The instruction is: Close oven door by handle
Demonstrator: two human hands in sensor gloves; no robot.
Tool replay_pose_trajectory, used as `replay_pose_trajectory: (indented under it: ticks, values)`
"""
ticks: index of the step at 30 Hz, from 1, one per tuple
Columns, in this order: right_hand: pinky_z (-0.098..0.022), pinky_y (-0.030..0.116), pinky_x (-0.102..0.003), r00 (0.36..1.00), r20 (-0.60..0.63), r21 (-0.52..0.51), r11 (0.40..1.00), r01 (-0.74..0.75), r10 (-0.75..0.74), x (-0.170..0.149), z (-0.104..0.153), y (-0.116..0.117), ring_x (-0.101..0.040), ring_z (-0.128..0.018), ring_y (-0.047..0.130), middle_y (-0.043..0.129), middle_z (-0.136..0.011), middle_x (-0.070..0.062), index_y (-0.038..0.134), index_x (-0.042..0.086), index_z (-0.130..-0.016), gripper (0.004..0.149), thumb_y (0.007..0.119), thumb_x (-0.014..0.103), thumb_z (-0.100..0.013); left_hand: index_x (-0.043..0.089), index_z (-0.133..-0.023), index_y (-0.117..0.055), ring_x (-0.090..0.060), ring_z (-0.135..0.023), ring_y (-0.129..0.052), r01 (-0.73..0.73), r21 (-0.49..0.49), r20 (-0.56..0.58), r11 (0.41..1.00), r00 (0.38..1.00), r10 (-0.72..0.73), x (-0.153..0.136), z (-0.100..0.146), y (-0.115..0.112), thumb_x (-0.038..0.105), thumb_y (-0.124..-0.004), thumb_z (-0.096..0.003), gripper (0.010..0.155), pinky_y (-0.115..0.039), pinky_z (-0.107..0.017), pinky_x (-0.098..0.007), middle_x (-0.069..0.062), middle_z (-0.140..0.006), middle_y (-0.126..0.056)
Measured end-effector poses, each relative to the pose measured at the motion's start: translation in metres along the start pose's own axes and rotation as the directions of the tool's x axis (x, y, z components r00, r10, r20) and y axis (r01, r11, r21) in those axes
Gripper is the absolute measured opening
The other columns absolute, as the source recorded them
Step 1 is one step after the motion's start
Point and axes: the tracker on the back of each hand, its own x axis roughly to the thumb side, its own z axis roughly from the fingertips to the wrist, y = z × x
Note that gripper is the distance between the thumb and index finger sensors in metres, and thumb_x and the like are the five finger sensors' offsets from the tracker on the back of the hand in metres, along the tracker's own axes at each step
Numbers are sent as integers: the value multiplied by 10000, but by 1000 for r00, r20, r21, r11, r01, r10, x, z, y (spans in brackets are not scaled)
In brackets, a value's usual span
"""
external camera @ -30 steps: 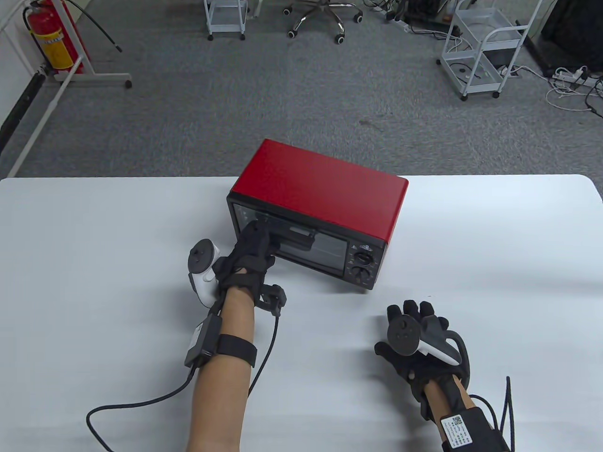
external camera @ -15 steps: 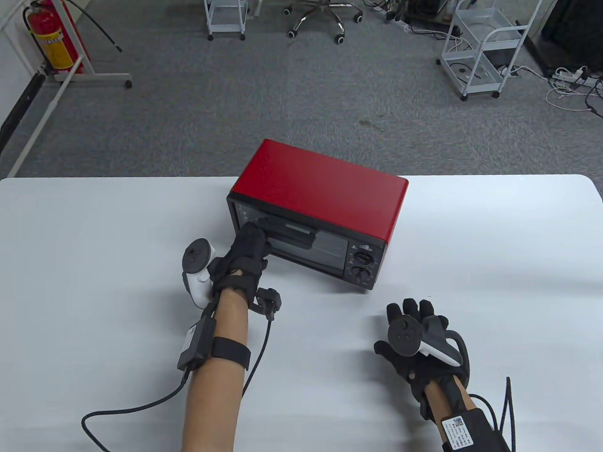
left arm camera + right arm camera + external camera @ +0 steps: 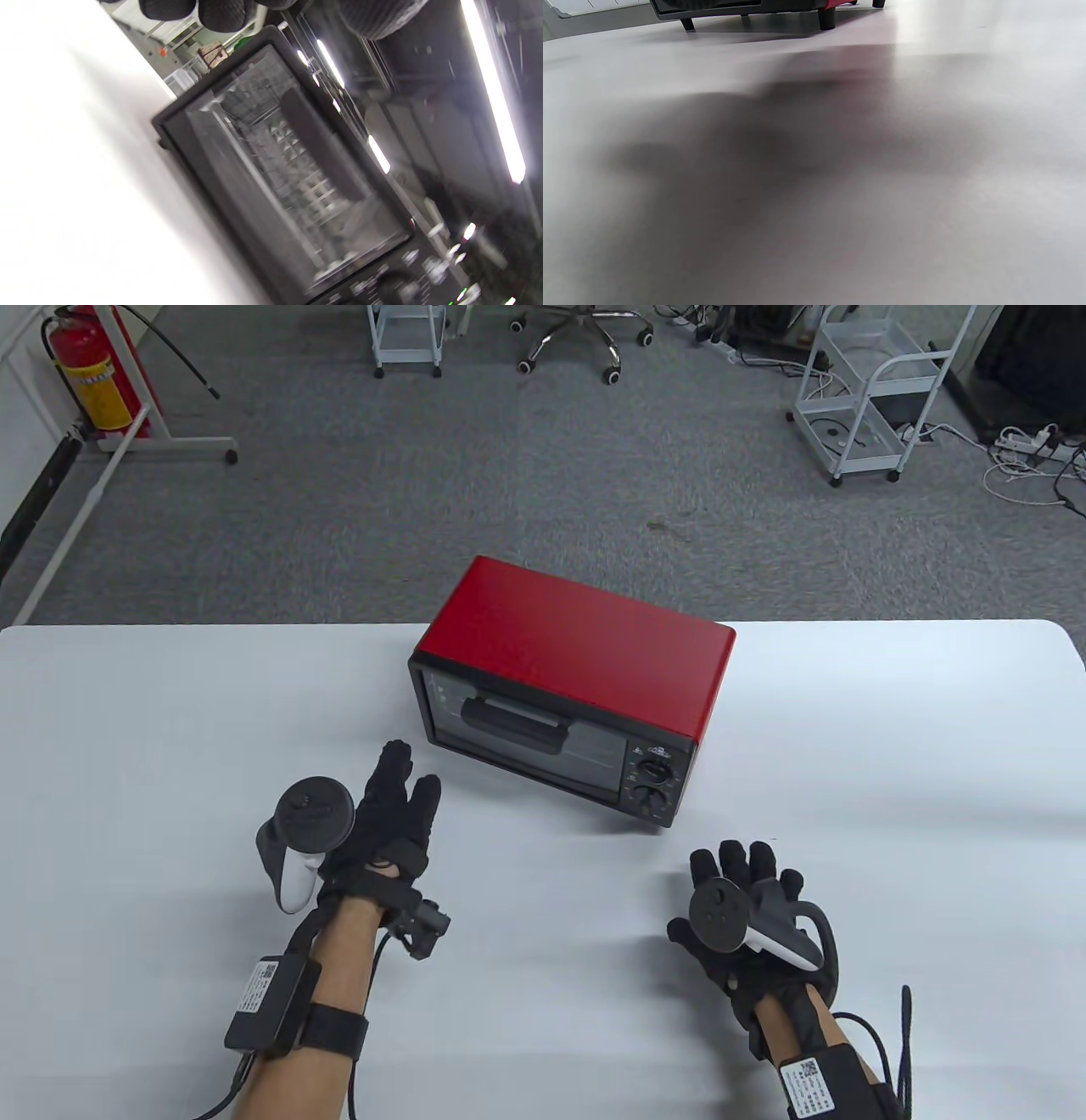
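Note:
A red toaster oven (image 3: 585,645) stands at the table's far middle. Its glass door (image 3: 526,734) is shut flush with the front, and the black handle (image 3: 513,723) is free. My left hand (image 3: 394,806) is open and empty, fingers stretched out, a little in front of the oven's left corner and apart from it. My right hand (image 3: 747,878) lies flat on the table in front of the oven's right end, open and empty. The left wrist view shows the closed door (image 3: 292,178) close up, with my fingertips (image 3: 225,12) at the top edge.
The oven's two knobs (image 3: 652,785) sit at its right front. The white table (image 3: 891,746) spreads wide to both sides. The oven's feet (image 3: 825,17) show at the top of the right wrist view. Carts, a chair and a fire extinguisher stand on the floor beyond.
My left hand let go of the oven handle, opened, and drew back toward me and to the left. The door now stands shut. My right hand barely shifted.

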Motion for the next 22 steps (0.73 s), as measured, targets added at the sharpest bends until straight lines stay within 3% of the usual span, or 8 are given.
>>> replay_pose_trajectory:
  ticks: [4, 9, 11, 17, 22]
  values:
    - [-609, 118, -839, 1000, -1, 3, 1000, -17, 17, 3, 0, 2, -692, -956, -14, -9, -1111, -370, 43, 43, -1087, 868, 505, 529, -535, -10, -1156, -258, -665, -1000, -281, 182, 2, 6, 983, 983, -182, -11, 16, -4, 461, -590, -593, 806, -339, -635, -792, -319, -1137, -309]
    - [-607, 119, -840, 1000, -5, 12, 1000, -28, 28, 3, 0, 5, -692, -953, -17, -14, -1106, -372, 39, 43, -1084, 869, 502, 530, -534, 22, -1150, -170, -654, -1005, -183, 443, 11, -1, 897, 897, -443, -27, 28, -12, 485, -575, -586, 835, -282, -635, -800, -297, -1145, -228]
    - [-606, 119, -840, 1000, -9, 17, 1000, -25, 25, 3, 0, 7, -693, -952, -17, -15, -1106, -372, 40, 43, -1083, 868, 502, 530, -533, 28, -1149, -159, -640, -1008, -155, 481, -9, -14, 876, 876, -481, -36, 30, -16, 492, -573, -583, 841, -271, -633, -802, -296, -1145, -169]
    - [-604, 119, -841, 1000, -16, 35, 999, -25, 26, 2, 0, 9, -693, -951, -17, -14, -1105, -374, 40, 42, -1083, 868, 501, 530, -533, 42, -1134, -53, -628, -979, -1, 550, -196, -71, 812, 818, -571, -51, 29, -30, 514, -551, -583, 880, -175, -618, -808, -283, -1116, -3]
    - [-605, 120, -841, 1000, -10, 31, 999, -19, 19, 3, 2, 9, -693, -952, -15, -12, -1105, -374, 39, 42, -1083, 867, 501, 529, -533, 42, -1128, -37, -619, -973, 26, 582, -246, -72, 775, 787, -613, -54, 29, -36, 515, -548, -580, 887, -155, -615, -808, -274, -1107, 29]
